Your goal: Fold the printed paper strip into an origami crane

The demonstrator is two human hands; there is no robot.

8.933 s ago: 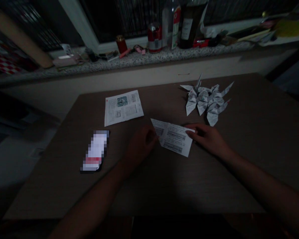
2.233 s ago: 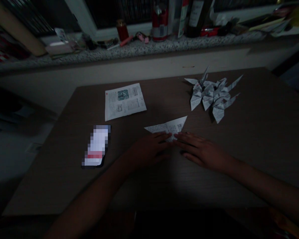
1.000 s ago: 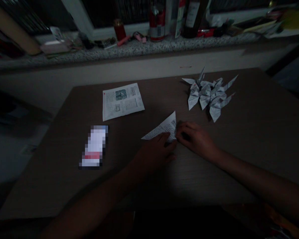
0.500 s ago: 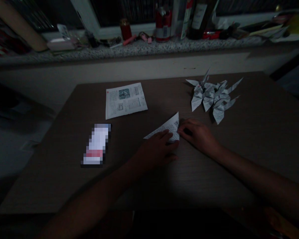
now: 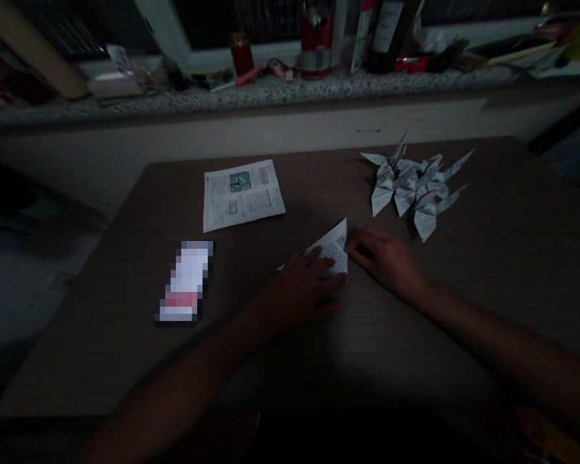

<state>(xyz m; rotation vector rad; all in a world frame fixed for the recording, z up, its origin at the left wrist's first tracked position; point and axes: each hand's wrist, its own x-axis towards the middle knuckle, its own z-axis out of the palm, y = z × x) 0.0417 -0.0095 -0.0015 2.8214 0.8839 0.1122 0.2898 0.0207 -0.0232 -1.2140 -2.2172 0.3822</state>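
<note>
A printed sheet folded into a triangle (image 5: pixel 337 259) lies on the table between my hands. Across its left and lower part rests my left hand (image 5: pixel 305 283), palm down with fingers spread, hiding some of the print. At the triangle's right edge, my right hand (image 5: pixel 374 252) has thumb and index finger pinched together on the paper; the exact grip is dim. Several folded paper cranes (image 5: pixel 418 187) made of printed paper stand in a cluster beyond my right hand.
A flat printed sheet (image 5: pixel 244 196) lies at the back left of the table (image 5: pixel 125 361). Nearer sits a phone with a lit, blurred screen (image 5: pixel 186 280). Behind, a stone windowsill (image 5: pixel 270 95) carries a red can (image 5: pixel 316 45), a jar (image 5: pixel 242 54), a dark bottle (image 5: pixel 385 35) and clutter.
My left hand has slid slightly up and left over the triangle, its fingers spread wider. My right hand stays at the right edge, almost unmoved.
</note>
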